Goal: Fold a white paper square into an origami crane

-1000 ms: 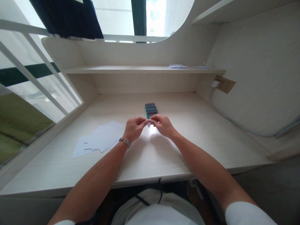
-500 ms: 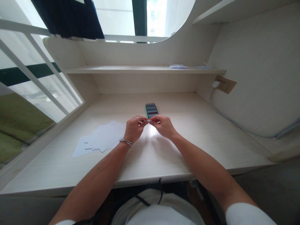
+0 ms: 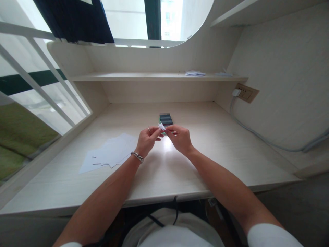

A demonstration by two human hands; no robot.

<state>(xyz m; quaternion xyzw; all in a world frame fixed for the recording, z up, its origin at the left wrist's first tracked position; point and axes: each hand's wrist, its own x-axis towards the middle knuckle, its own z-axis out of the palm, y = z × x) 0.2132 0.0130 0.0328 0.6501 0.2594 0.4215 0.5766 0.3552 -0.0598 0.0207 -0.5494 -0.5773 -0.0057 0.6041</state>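
Observation:
A small folded piece of white paper (image 3: pixel 161 126) is pinched between my two hands above the desk, its layers fanning upward. My left hand (image 3: pixel 148 140), with a ring on one finger and a chain bracelet at the wrist, grips the paper's left side between thumb and fingers. On the other side, my right hand (image 3: pixel 180 138) holds the paper's right end by the fingertips. Just behind the paper a phone (image 3: pixel 166 119) with a dark screen and a green edge lies on the desk, its near end partly hidden by my hands.
White paper sheets (image 3: pixel 109 151) with dark marks lie on the desk (image 3: pixel 221 147) to the left. Folded papers (image 3: pixel 195 73) rest on the shelf (image 3: pixel 144 78) at the back. A plug (image 3: pixel 236 92) sits in the wall socket at right, its grey cable (image 3: pixel 264 140) running along the wall.
The paper has turned from a thin edge-on strip to show its fanned layers. My left fingers have shifted and partly spread beneath it; my right hand has moved slightly.

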